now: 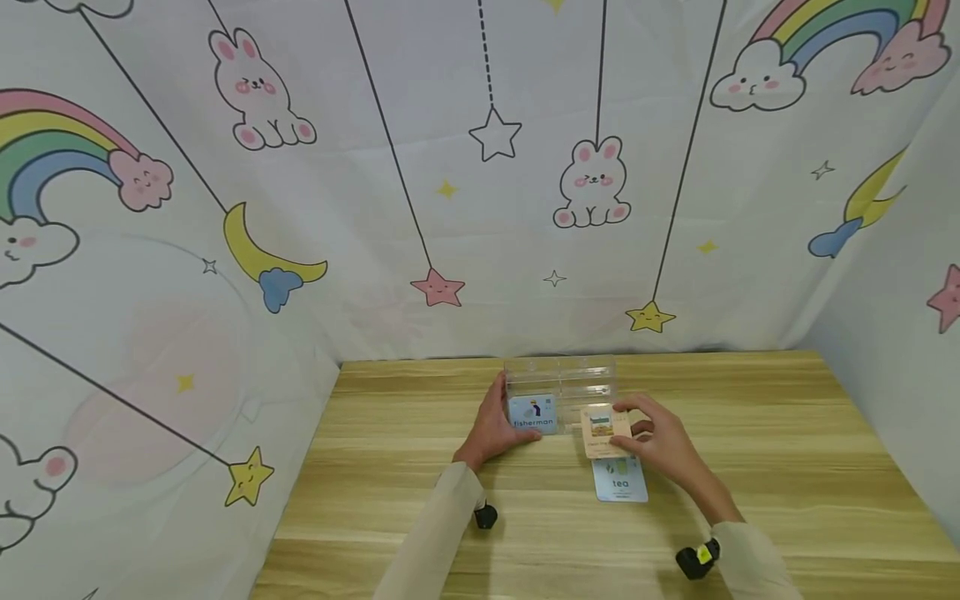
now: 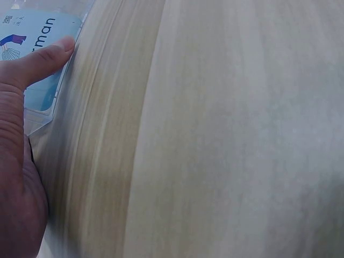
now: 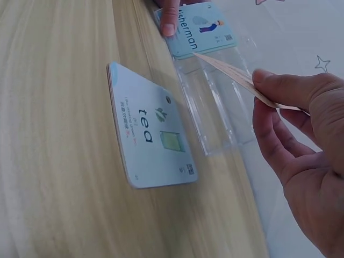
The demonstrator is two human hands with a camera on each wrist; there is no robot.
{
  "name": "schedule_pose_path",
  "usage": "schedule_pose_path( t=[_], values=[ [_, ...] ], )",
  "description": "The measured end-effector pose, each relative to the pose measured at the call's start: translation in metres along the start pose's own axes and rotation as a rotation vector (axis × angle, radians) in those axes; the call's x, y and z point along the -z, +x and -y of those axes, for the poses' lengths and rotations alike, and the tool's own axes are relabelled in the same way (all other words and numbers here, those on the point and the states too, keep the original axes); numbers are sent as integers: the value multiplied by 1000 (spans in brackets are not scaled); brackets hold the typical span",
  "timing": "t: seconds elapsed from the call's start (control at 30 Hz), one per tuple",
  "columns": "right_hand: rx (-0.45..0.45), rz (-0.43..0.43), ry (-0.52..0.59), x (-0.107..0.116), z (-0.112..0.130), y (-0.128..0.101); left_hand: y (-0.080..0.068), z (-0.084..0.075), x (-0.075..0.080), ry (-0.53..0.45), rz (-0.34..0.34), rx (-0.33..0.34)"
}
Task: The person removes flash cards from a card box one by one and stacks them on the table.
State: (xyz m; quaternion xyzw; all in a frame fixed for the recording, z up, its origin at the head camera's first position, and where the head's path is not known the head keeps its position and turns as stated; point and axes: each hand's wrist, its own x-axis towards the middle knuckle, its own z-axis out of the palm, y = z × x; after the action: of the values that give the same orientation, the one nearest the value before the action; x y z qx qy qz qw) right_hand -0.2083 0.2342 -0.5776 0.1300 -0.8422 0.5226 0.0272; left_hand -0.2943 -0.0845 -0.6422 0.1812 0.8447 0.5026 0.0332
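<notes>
"Where is the peach rectangular card (image 1: 600,431)?"

"Raised near a clear plastic compartment tray (image 1: 588,389); the right hand (image 1: 663,442) pinches it by one edge; the left hand (image 1: 491,429) grips the tray's left front corner."

"And the blue cards?"

"A light-blue rectangular "fisherman" card (image 1: 532,408) lies front left in the tray; a pale-blue rectangular "tea" card (image 1: 621,485) rests on the wood-grain table (image 1: 577,550)."

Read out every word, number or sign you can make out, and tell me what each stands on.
"fisherman": on the blue card in the tray.
"tea": on the pale card on the table.
Too small or blurred to read: the print on the held card in the right hand, and the smaller print on the other two.
</notes>
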Motion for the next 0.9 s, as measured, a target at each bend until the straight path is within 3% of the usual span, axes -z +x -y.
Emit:
schedule_pose_path(
  t=[0.37,0.9],
  values=[
    [-131,37,84,5,-3,-19,0,-1,0,10,-2,7],
    [-207,70,157,-2,-19,-38,-2,-2,0,27,-3,7]
  ],
)
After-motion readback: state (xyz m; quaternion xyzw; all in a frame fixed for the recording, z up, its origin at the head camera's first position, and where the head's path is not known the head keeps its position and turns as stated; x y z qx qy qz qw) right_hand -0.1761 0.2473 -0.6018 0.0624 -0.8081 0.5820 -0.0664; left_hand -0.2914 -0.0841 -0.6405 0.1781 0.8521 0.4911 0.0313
